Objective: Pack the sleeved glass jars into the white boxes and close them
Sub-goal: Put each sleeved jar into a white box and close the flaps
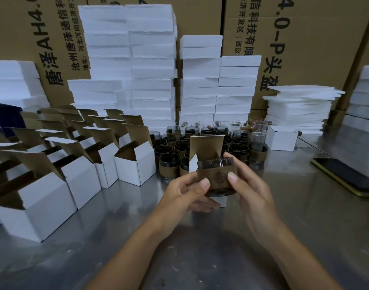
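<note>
Left hand (190,193) and right hand (250,185) pinch the sleeved glass jar (216,174), seemingly entering the open white box (206,146); next, seat it.

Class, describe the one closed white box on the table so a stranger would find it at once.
On the steel table, find the cluster of sleeved glass jars at its middle. At the cluster's right edge stands the closed white box. Unlike the open white boxes on the left, flaps raised, its lid is shut.
</note>
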Demonstrator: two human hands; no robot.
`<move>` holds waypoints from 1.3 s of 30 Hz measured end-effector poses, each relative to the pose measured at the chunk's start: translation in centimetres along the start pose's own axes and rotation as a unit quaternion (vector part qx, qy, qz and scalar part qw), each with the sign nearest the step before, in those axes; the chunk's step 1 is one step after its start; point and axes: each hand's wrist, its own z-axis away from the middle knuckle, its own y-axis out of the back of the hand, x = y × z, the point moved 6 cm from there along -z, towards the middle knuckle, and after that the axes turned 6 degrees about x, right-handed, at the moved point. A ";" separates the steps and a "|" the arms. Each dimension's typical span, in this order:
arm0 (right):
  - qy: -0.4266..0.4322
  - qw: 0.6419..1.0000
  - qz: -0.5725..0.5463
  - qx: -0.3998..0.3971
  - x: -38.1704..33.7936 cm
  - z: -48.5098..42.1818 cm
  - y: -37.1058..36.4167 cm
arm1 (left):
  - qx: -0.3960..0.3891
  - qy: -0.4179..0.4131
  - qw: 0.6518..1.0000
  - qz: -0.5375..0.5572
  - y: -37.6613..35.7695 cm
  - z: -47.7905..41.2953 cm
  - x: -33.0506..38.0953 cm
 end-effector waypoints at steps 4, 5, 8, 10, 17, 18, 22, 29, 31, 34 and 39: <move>0.003 1.000 0.024 0.000 0.0 0.3 -0.4 | 0.004 0.000 1.000 0.009 0.2 -0.1 -0.2; -0.008 1.000 0.020 0.008 0.1 0.4 -0.3 | 0.004 0.000 1.000 0.007 0.2 -0.1 -0.2; -0.060 0.997 -0.041 0.032 0.5 0.1 0.1 | -0.007 0.007 1.000 0.018 0.1 -0.2 -0.2; -0.093 0.991 -0.090 0.028 0.6 -0.1 0.2 | -0.019 0.007 0.999 0.031 0.0 -0.2 -0.2; -0.126 0.980 -0.149 -0.029 1.0 -0.6 -0.3 | -0.013 0.044 0.997 0.068 0.4 -0.4 -0.6; -0.123 0.981 -0.147 -0.035 0.9 -0.6 -0.4 | -0.015 0.043 0.997 0.067 0.3 -0.3 -0.6; -0.126 0.983 -0.131 -0.001 0.8 -0.4 -0.1 | -0.028 0.039 0.997 0.061 0.1 -0.3 -0.5; -0.026 0.995 -0.037 0.087 0.1 0.3 0.3 | -0.030 0.027 0.999 0.031 -0.2 -0.1 -0.4; -0.001 0.995 -0.036 0.092 -0.1 0.3 0.2 | -0.031 0.028 0.999 0.026 -0.3 0.0 -0.3; 0.036 0.994 -0.027 0.100 -0.2 0.3 0.3 | -0.035 0.034 0.999 0.020 -0.3 0.0 -0.3; 0.094 0.988 0.072 0.096 -0.6 0.7 0.0 | -0.063 0.066 0.996 0.021 -0.7 0.1 -0.7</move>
